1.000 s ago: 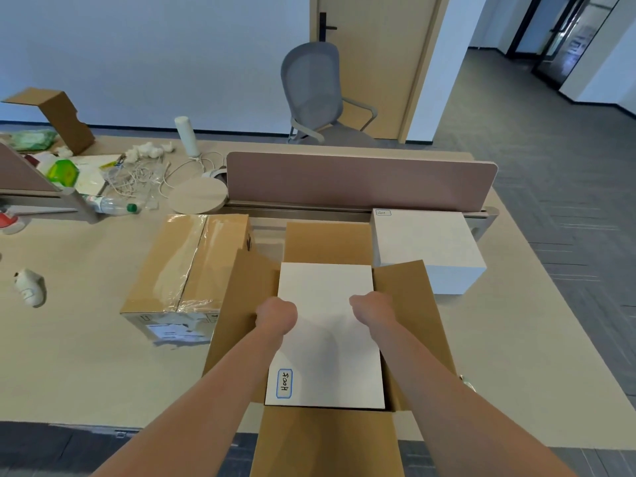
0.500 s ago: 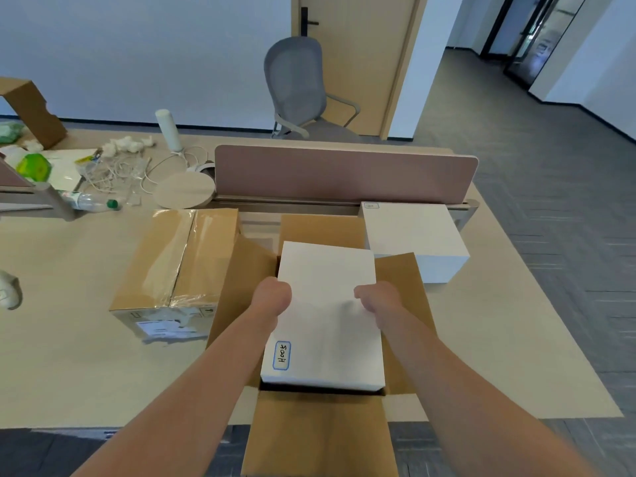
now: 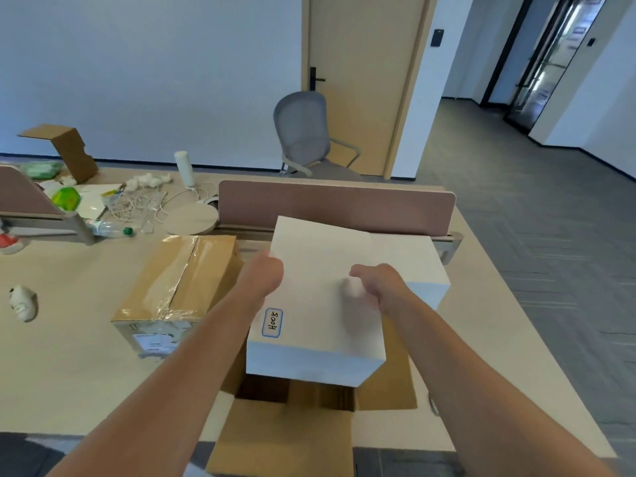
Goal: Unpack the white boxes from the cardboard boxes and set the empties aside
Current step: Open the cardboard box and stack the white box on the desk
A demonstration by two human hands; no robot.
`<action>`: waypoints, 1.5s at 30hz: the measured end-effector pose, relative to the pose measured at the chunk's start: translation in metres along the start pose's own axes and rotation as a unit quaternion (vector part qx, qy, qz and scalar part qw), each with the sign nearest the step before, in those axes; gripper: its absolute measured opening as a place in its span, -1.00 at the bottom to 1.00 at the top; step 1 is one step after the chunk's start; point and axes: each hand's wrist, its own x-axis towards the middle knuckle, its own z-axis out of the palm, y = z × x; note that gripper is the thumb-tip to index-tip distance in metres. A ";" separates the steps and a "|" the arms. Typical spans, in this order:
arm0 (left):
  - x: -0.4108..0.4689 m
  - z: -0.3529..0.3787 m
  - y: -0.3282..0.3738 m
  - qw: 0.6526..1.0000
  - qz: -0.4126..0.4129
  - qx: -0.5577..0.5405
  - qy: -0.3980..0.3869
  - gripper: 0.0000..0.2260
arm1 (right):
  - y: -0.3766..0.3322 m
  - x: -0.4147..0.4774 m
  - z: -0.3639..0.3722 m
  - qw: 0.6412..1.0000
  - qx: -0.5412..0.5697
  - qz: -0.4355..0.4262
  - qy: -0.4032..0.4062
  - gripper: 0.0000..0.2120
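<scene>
At frame centre your left hand (image 3: pixel 265 280) and right hand (image 3: pixel 377 287) clamp the white box (image 3: pixel 320 304) between them, above the open carton (image 3: pixel 285 438).

Bright, even light; glare on the taped carton (image 3: pixel 179 273) and glass doors (image 3: pixel 550 63); right hand (image 3: pixel 375 287) smeared by motion blur; wide-angle bend at the edges; soft shadows

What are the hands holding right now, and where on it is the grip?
Both hold the white box above the open cardboard box: left hand on its left side, right hand on its right side, around mid-length.
</scene>
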 end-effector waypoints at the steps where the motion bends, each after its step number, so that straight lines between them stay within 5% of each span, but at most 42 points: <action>1: -0.006 0.002 0.011 1.000 0.006 0.003 0.014 -0.85 | -0.004 -0.004 -0.012 1.000 0.000 -0.016 -0.001 -0.56; 7: -0.062 0.033 0.079 0.995 0.012 -0.057 0.075 -0.88 | -0.018 -0.032 -0.108 0.996 -0.024 -0.080 0.006 -0.66; 16: -0.109 0.118 0.143 0.993 0.019 -0.113 0.001 -0.89 | 0.011 -0.039 -0.234 0.997 -0.021 -0.071 0.025 -0.67; 21: -0.095 0.165 0.165 0.990 0.028 -0.128 -0.051 -0.84 | 0.032 -0.013 -0.270 0.998 0.012 -0.034 0.050 -0.47; 45: 0.121 0.297 0.171 0.987 0.004 -0.042 -0.156 -0.92 | 0.068 0.210 -0.270 0.992 0.020 0.061 0.109 -0.93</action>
